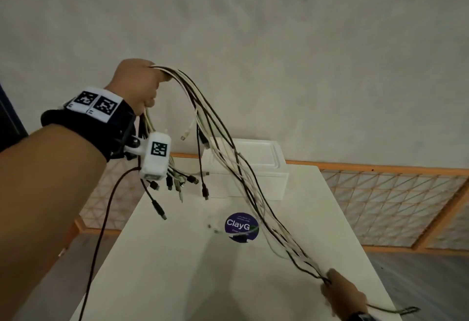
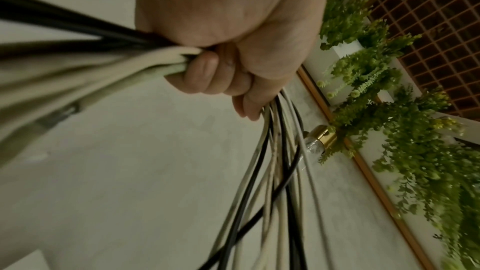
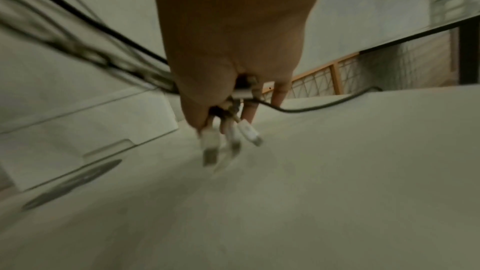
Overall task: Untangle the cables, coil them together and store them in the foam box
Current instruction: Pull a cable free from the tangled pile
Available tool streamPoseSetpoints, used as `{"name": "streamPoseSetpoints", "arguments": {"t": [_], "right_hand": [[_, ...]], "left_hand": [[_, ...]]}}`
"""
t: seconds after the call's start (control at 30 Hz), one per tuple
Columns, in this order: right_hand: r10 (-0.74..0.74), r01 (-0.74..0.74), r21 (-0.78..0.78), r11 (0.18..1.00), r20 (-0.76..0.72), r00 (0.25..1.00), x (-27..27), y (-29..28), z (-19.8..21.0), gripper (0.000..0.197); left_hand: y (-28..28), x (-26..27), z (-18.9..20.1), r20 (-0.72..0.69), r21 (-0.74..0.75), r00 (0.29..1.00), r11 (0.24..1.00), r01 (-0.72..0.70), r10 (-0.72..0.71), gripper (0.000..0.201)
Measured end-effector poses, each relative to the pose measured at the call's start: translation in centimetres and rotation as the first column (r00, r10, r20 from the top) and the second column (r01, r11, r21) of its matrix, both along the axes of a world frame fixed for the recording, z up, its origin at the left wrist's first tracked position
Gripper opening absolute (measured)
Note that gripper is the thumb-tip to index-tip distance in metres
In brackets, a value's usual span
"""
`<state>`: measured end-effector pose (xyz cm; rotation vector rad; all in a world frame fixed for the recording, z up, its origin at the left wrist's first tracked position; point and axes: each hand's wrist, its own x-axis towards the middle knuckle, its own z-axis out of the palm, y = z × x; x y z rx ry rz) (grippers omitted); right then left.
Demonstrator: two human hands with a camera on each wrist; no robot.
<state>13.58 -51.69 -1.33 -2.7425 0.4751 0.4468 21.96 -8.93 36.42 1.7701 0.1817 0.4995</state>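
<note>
A bundle of black and white cables (image 1: 228,158) stretches from upper left to lower right above the white table (image 1: 317,219). My left hand (image 1: 140,83) is raised high and grips the bundle in a fist (image 2: 223,54); several plug ends (image 1: 177,181) dangle below it. My right hand (image 1: 340,292) holds the far end low over the table's near right part, with white plugs (image 3: 231,141) sticking out past its fingers (image 3: 205,110). The white foam box (image 1: 264,176) stands at the table's far edge, behind the cables.
A round purple sticker (image 1: 241,225) lies mid-table with some small cable ends by it. An orange-framed lattice fence (image 1: 396,196) runs behind the table. One dark wire (image 1: 101,219) hangs from my left wrist rig down past the table's left edge.
</note>
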Motion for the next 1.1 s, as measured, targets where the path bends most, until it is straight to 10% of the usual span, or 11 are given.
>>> {"name": "streamPoseSetpoints", "arguments": {"t": [0.13, 0.23, 0.43, 0.57, 0.77, 1.0, 1.1], "right_hand": [[0.138, -0.138, 0.061, 0.989, 0.003, 0.990, 2.2, 0.5, 2.8, 0.068], [0.214, -0.305, 0.301, 0.904, 0.300, 0.930, 4.7, 4.3, 8.0, 0.124], [-0.017, -0.473, 0.530, 0.704, 0.679, 0.734, 7.7, 14.5, 18.0, 0.068], [0.059, -0.422, 0.490, 0.763, 0.598, 0.799, 9.9, 17.4, 15.4, 0.007], [0.296, -0.340, 0.154, 0.928, 0.249, 0.922, 7.2, 15.3, 6.0, 0.017], [-0.014, 0.004, 0.115, 0.993, 0.084, 0.996, -0.1, 3.5, -2.6, 0.028], [-0.014, 0.014, 0.113, 0.994, -0.001, 1.000, -0.6, 0.2, -2.1, 0.064]], "left_hand": [[-1.3, 0.1, -0.3, -0.034, -0.010, 0.999, 0.999, 0.032, -0.032, 0.022], [-2.9, 0.1, -0.4, -0.031, -0.044, 0.997, 0.997, 0.064, -0.065, 0.025], [-6.6, -0.6, -0.2, -0.006, -0.093, 0.982, 0.978, 0.187, -0.188, 0.024], [-6.9, -1.4, 0.5, 0.023, -0.156, 0.971, 0.958, 0.239, -0.238, 0.026], [-3.4, -1.9, 2.5, 0.083, -0.248, 0.986, 0.956, 0.158, -0.142, 0.029], [0.3, -0.8, 1.9, 0.023, -0.246, 0.999, 0.968, 0.048, -0.043, 0.028], [-0.2, -0.4, 0.9, 0.002, -0.247, 0.996, 0.965, 0.085, -0.088, 0.027]]}}
